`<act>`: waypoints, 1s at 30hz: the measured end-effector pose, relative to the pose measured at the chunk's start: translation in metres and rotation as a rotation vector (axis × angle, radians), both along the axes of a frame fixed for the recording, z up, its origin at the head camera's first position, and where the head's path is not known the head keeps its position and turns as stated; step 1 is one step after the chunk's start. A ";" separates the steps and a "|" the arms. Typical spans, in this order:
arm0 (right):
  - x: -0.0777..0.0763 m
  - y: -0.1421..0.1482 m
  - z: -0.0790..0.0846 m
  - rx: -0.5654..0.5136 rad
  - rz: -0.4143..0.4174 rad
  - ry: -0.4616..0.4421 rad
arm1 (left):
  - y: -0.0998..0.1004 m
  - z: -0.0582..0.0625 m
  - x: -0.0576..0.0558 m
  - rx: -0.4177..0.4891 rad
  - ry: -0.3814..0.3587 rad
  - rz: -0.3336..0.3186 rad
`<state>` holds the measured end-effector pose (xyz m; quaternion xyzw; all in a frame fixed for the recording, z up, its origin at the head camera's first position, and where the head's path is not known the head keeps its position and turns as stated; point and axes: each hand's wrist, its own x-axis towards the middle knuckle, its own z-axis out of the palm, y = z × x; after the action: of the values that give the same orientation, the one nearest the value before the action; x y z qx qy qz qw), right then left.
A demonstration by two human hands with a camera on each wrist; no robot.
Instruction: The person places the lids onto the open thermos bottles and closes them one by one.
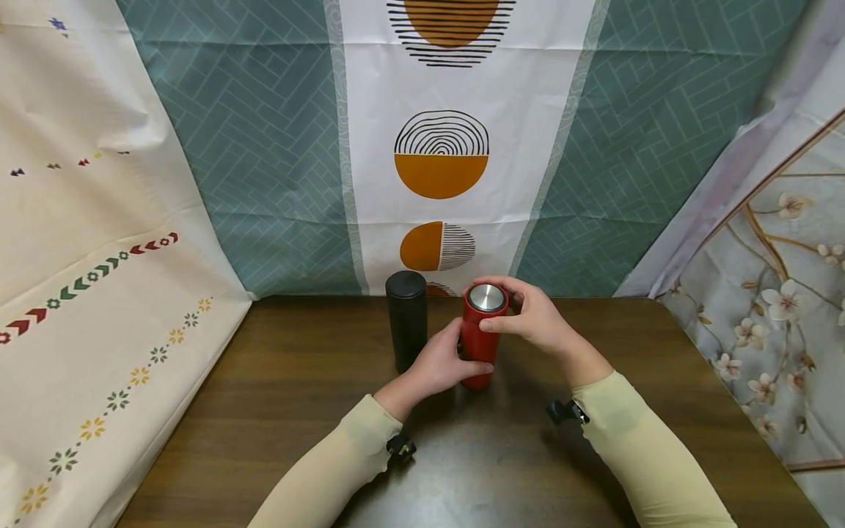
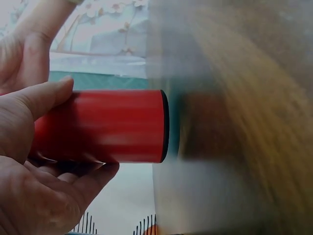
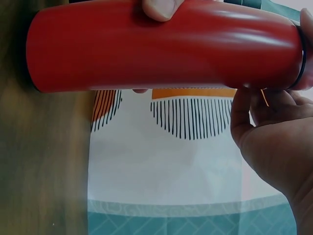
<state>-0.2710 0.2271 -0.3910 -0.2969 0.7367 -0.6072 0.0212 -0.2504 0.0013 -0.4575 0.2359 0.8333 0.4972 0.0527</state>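
Note:
A red thermos flask [image 1: 480, 341] with a silver-topped lid [image 1: 488, 298] stands upright over the table, before the patterned cloth. My left hand [image 1: 439, 363] grips its body from the left, the thumb across the front. Around the flask's top end, my right hand [image 1: 538, 319] holds it by the lid area, thumb in front and fingers behind. In the left wrist view the flask's lower body [image 2: 117, 125] and black base edge show; whether the base touches the table is hard to tell. The right wrist view shows the flask's length [image 3: 146, 49] between both hands.
A black flask [image 1: 407, 319] stands upright just left of the red one, behind my left hand. The brown wooden table [image 1: 297, 440] ends at a hanging green and white cloth [image 1: 284, 147]. Patterned cloths hang at left [image 1: 99, 293] and right [image 1: 779, 315].

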 end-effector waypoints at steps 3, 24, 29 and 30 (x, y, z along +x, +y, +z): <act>-0.005 0.000 0.000 -0.013 0.014 -0.018 | 0.001 0.000 -0.005 0.000 0.004 0.010; -0.017 0.006 0.003 -0.038 0.034 -0.038 | 0.011 -0.004 -0.021 0.023 -0.011 0.022; -0.019 0.007 0.003 -0.025 0.040 -0.031 | 0.011 -0.005 -0.022 0.029 -0.022 0.019; -0.019 0.007 0.002 -0.019 0.041 -0.028 | 0.011 -0.005 -0.022 0.027 -0.025 0.021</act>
<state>-0.2905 0.2342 -0.3887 -0.3035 0.7242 -0.6179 0.0412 -0.2729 0.0127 -0.4628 0.2218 0.8282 0.5118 0.0546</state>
